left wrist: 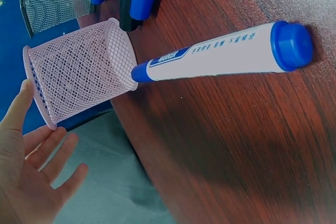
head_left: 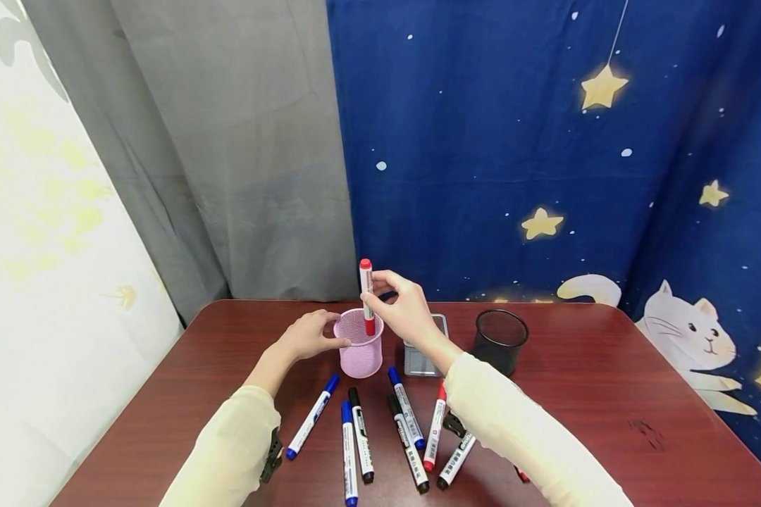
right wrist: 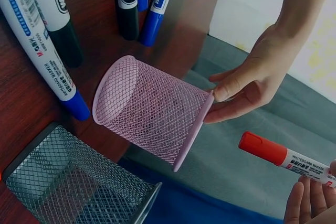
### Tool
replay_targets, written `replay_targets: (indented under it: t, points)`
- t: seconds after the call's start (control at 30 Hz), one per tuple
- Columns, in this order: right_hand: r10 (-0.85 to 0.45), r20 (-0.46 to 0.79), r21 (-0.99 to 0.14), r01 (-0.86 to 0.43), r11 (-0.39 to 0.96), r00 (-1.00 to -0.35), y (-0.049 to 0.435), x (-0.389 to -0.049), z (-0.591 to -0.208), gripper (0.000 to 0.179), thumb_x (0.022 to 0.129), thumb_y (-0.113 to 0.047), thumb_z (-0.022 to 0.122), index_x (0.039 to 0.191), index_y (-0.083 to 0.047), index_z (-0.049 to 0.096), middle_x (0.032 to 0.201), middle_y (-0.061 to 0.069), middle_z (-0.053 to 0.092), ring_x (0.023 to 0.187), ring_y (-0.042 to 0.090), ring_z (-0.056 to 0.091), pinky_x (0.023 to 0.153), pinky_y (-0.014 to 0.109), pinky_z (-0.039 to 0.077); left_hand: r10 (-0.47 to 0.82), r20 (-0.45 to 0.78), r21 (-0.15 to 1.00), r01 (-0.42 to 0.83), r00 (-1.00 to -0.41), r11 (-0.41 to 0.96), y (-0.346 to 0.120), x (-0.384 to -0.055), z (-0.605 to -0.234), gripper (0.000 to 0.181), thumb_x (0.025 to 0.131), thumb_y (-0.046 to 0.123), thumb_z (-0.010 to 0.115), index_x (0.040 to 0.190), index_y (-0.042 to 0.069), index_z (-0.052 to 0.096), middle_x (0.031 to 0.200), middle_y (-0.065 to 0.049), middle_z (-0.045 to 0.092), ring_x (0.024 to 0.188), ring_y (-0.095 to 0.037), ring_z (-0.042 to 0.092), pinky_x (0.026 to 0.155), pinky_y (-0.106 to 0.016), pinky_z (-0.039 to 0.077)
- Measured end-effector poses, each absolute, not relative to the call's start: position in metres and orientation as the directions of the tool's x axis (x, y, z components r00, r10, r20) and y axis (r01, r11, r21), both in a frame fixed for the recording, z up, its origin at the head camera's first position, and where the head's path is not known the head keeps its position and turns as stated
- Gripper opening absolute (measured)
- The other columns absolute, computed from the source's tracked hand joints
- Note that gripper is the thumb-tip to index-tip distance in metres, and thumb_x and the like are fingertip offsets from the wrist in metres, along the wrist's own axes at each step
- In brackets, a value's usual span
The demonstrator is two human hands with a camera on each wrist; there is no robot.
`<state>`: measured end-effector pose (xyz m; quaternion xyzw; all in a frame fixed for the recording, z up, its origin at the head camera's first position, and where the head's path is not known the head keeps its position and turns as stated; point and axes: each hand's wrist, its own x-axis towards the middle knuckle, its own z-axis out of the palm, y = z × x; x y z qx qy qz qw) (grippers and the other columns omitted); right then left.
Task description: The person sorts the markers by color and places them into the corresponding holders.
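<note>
The person's right hand (head_left: pixel 402 303) pinches a red marker (head_left: pixel 366 282) between thumb and fingers, holding it nearly upright, its lower red end below the fingertips and just over the mouth of a pink mesh cup (head_left: pixel 361 360), apart from the rim. The left hand (head_left: pixel 307 336) holds that cup at its rim, thumb along the near edge and forefinger round the other side, while the remaining fingers spread loosely beside it. From where I stand, the cup sits upright on the tabletop (head_left: pixel 577 401), just right of the left fingers and below the right ones. A gray mesh holder (head_left: pixel 421 362) stands just to the right of the cup, partly hidden behind the right wrist, and a black mesh cup (head_left: pixel 499 345) is farther right of those fingers. Nearer the person than both sets of fingers, markers lie about: a slanting blue marker (head_left: pixel 312 417) closest to the left hand, then a second blue one (head_left: pixel 349 451) beside a black marker (head_left: pixel 360 435). Below the right fingers, another black one (head_left: pixel 408 442) lies against another blue one (head_left: pixel 406 408), with a second red one (head_left: pixel 435 428) to their right and a third black one (head_left: pixel 456 461) reaching under the right sleeve (head_left: pixel 520 429).
</note>
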<state>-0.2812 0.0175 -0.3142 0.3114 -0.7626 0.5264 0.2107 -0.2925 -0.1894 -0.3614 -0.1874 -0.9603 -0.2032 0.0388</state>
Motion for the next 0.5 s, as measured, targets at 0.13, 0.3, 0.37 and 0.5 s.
replay_targets:
  t: [0.13,0.3,0.37,0.5]
  points:
    - [-0.245,0.637,-0.685,-0.682,0.256,-0.731,0.011,-0.289,-0.315,0.025,0.078,-0.016,0.067,0.101,-0.007,0.062,0.085,0.001,0.062,0.077,0.009,0.057,0.063,0.027,0.049,0.353,0.153,0.376,0.384,-0.923,0.843,-0.190,-0.293,-0.360,0.063,0.071,0.042,0.070,0.116,0.000,0.055,0.104,-0.014,0.057,0.097,-0.028,0.052,0.082,-0.042,0.041]
    - [-0.221,0.645,-0.681,-0.682,0.266,-0.731,0.005,-0.300,-0.319,0.025,0.078,-0.014,0.068,0.100,-0.005,0.062,0.084,0.003,0.063,0.076,0.011,0.059,0.066,0.032,0.049,0.360,0.156,0.360,0.392,-0.920,0.847,-0.191,-0.294,-0.360,0.063,0.071,0.042,0.070,0.116,0.001,0.055,0.104,-0.013,0.057,0.097,-0.027,0.052,0.083,-0.042,0.041]
    - [-0.214,0.640,-0.684,-0.674,0.278,-0.738,0.003,-0.305,-0.321,0.024,0.078,-0.015,0.068,0.099,-0.006,0.062,0.083,0.002,0.063,0.075,0.010,0.059,0.067,0.033,0.048,0.356,0.153,0.361,0.387,-0.922,0.848,-0.191,-0.295,-0.360,0.063,0.071,0.043,0.069,0.117,0.001,0.055,0.105,-0.012,0.057,0.097,-0.027,0.052,0.083,-0.042,0.041]
    - [-0.207,0.611,-0.706,-0.644,0.294,-0.764,0.000,-0.311,-0.327,0.024,0.078,-0.016,0.067,0.099,-0.007,0.062,0.083,0.000,0.063,0.075,0.009,0.058,0.067,0.034,0.048,0.355,0.147,0.364,0.385,-0.923,0.848,-0.191,-0.297,-0.361,0.064,0.072,0.044,0.069,0.117,0.002,0.054,0.106,-0.013,0.056,0.098,-0.027,0.051,0.083,-0.043,0.041]
